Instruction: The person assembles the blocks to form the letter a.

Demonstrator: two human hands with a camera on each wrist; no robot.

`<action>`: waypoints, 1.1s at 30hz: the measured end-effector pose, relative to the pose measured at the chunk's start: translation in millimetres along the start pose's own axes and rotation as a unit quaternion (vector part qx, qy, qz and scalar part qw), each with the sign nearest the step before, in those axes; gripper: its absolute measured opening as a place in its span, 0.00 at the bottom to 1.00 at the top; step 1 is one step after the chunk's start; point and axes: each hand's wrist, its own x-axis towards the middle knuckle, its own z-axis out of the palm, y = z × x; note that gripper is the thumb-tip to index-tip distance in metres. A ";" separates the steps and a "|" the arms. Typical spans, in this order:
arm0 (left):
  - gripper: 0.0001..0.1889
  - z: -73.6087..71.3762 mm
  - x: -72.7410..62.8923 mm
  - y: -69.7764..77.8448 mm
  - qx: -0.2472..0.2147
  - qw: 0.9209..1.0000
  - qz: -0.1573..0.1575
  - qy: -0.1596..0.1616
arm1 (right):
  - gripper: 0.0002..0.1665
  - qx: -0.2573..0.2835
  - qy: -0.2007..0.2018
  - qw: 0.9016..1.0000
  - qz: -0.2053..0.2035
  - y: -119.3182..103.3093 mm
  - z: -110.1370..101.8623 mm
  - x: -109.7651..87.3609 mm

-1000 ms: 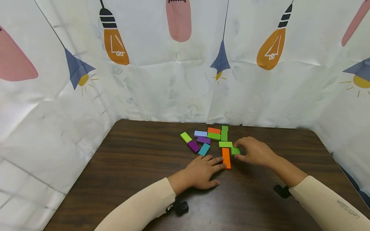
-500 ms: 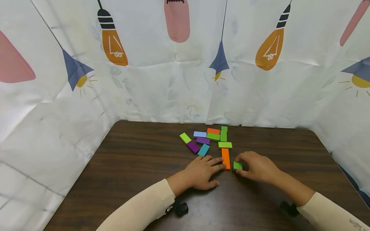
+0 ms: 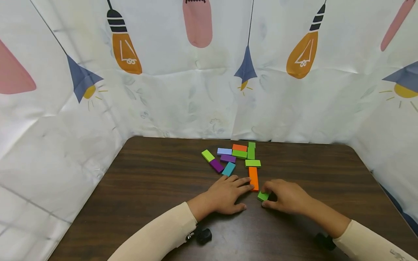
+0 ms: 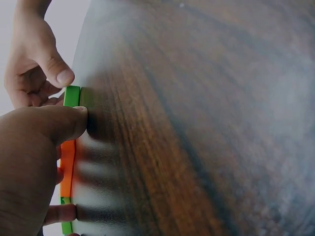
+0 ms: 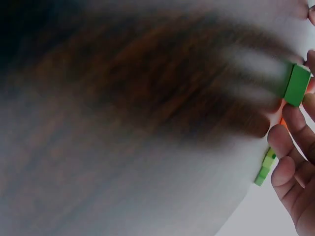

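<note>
On the brown table, my right hand (image 3: pixel 287 197) pinches a small green block (image 3: pixel 263 196) between thumb and fingers, at the near end of a long orange block (image 3: pixel 253 178). The same green block (image 5: pixel 298 84) shows at the right edge of the right wrist view. My left hand (image 3: pixel 226 195) lies spread and flat, its fingertips touching the orange block's left side. At the orange block's far end lies a light green block (image 3: pixel 253 163) set crosswise. In the left wrist view my left thumb (image 4: pixel 64 123) hides part of the orange block (image 4: pixel 67 167).
Beyond the left hand lie a teal block (image 3: pixel 229 169), a dark purple block (image 3: pixel 216 165), a lime block (image 3: pixel 208 155), a violet block (image 3: pixel 228 158) and a pale blue block (image 3: pixel 224 151). A red-orange block (image 3: pixel 240 147) touches green ones. A patterned curtain (image 3: pixel 176 108) hangs behind the table (image 3: pixel 156 181).
My right hand has drawn the green block toward me, from beside the orange block's far end to its near end, and turned it slightly. The left hand has stayed in place.
</note>
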 end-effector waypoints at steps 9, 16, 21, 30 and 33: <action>0.37 0.7 2.2 -0.7 0.013 1.000 0.006 0.008 | 0.16 0.009 -0.002 1.000 -0.010 -5.9 0.7 0.1; 0.37 1.0 1.7 -1.2 0.014 1.000 0.004 0.008 | 0.13 0.003 0.020 1.000 -0.006 -9.7 4.8 5.2; 0.37 0.3 0.5 -1.2 0.013 1.000 0.005 0.008 | 0.12 -0.005 0.030 1.000 0.005 -14.2 6.6 10.5; 0.37 -0.3 0.4 -1.0 0.011 1.000 0.007 0.008 | 0.13 -0.007 0.029 0.999 0.022 -16.5 7.6 14.5; 0.37 0.5 0.5 -1.2 0.014 1.000 0.007 0.010 | 0.13 -0.006 0.027 0.999 0.025 -16.8 7.6 15.3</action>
